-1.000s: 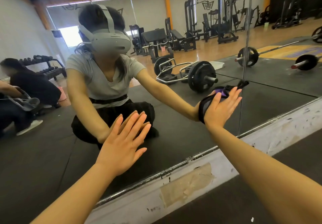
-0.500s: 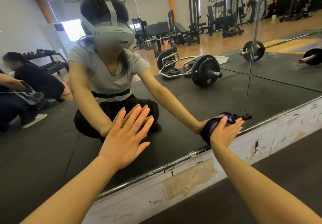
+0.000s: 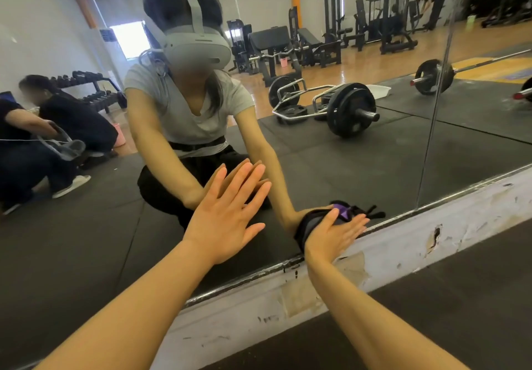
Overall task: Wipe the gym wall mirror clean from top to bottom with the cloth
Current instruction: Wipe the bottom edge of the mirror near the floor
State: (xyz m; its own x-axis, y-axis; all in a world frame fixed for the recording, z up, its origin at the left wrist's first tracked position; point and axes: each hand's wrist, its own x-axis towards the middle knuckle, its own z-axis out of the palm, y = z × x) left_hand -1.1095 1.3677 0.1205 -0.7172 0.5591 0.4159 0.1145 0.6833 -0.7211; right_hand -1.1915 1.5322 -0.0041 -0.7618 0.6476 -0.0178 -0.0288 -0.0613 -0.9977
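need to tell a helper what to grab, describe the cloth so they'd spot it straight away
Follow the wall mirror down to its bottom edge above the scuffed white ledge. There the right hand presses a dark cloth flat to the glass; its purple patch marks it out.

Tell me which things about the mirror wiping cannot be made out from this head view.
- Cloth: mostly hidden under the right hand; its full shape is unclear.
- Mirror top: cut off by the upper frame edge.
- Streaks or dirt on the glass: too faint among the reflections.
- Left hand palm: faces away, so contact is only suggested.
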